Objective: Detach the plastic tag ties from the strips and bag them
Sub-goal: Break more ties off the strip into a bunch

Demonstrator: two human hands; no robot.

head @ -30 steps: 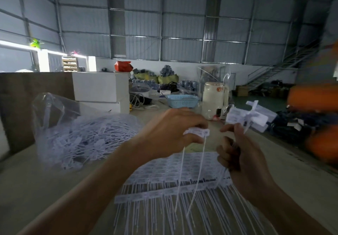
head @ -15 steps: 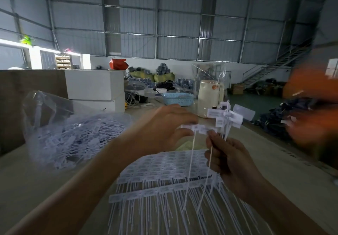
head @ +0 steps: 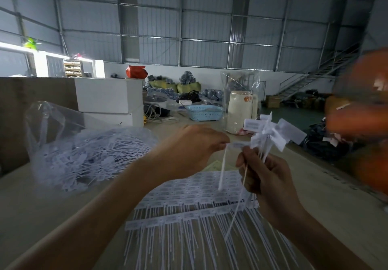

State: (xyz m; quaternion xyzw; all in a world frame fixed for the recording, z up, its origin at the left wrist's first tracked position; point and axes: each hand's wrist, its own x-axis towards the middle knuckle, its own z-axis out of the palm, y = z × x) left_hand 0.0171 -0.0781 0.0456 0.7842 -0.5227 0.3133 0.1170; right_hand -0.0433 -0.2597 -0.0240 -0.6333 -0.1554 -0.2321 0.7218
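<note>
My left hand [head: 192, 149] pinches the flat head of a white tag tie [head: 238, 144], whose thin tails hang down over the table. My right hand [head: 266, 177] grips a bunch of detached ties [head: 270, 135] by their stems, their label heads fanned out above my fist. The pinched tie's head touches that bunch. Strips of joined ties [head: 189, 204] lie flat on the table below both hands, tails pointing toward me. A clear plastic bag [head: 84, 152] holding several loose ties slumps at the left.
White boxes [head: 109, 99] stand behind the bag. A blue basket [head: 204, 112] and a cream jug [head: 240, 110] sit farther back on the table. Blurred orange shapes [head: 363, 112] fill the right edge. The table's right edge runs diagonally past my right hand.
My right hand has swung left and lower with the bunch, closing the gap to my left hand. The pinched tie now meets the bunch.
</note>
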